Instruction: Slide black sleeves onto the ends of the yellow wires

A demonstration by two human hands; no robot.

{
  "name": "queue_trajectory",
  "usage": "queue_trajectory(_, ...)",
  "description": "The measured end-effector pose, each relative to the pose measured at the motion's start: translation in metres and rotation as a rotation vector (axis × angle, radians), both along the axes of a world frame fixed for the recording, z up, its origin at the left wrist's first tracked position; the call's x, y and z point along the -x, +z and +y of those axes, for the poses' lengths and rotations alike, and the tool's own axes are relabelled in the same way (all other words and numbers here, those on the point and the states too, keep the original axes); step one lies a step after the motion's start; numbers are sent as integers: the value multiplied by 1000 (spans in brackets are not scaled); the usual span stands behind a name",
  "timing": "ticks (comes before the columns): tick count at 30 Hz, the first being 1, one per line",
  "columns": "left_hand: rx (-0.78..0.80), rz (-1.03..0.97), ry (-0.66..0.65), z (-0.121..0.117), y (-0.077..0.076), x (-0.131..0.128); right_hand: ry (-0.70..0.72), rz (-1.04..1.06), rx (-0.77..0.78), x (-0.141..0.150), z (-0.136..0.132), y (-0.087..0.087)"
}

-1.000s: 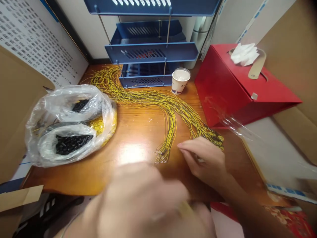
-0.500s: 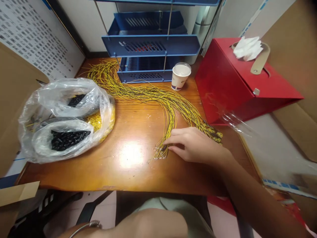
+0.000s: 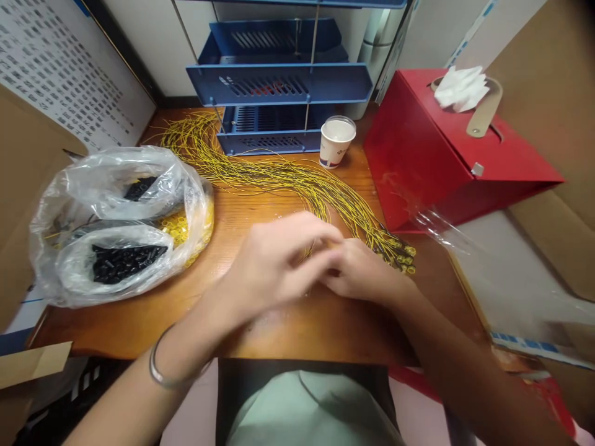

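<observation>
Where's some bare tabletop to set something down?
Bare wood shows between the plastic bag and left hand, and along the table's front edge between both forearms. Farther back is crowded with yellow-and-black wires, blue letter trays and paper cup.

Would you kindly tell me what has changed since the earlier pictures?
The left hand has come forward from the bottom of the view to meet the right hand, which has shifted slightly right, over the yellow-and-black wires. Whether they grip a wire is unclear. The clear bag, paper cup and red box stayed put.
</observation>
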State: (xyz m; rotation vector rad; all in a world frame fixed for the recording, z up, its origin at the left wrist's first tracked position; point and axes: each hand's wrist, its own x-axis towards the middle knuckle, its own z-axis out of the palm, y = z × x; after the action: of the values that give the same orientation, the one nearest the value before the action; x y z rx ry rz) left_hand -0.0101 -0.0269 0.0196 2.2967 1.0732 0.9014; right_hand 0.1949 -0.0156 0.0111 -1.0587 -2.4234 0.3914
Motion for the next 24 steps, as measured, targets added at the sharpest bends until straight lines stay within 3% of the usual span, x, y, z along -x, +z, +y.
queue_trajectory(1, -1, -22, 21, 9, 16, 1, 47, 9, 11, -1, 1, -1)
queue_trajectory(3, 10, -35, 46, 28, 28, 5, 140, 52, 42, -3, 3, -3)
queue_trajectory(6, 64, -29, 58, 43, 12, 10, 170, 162, 14, -5, 5, -7)
queue_trajectory(10, 167, -84, 54, 40, -9, 13, 113, 234, -96, -3, 6, -8)
queue_trajectory(20, 314, -240, -23, 34, -14, 11, -9, 340, -217, 0, 1, -10)
queue_trajectory(24, 279, -282, -26, 36, -15, 10, -30, 368, -242, 2, 1, -10)
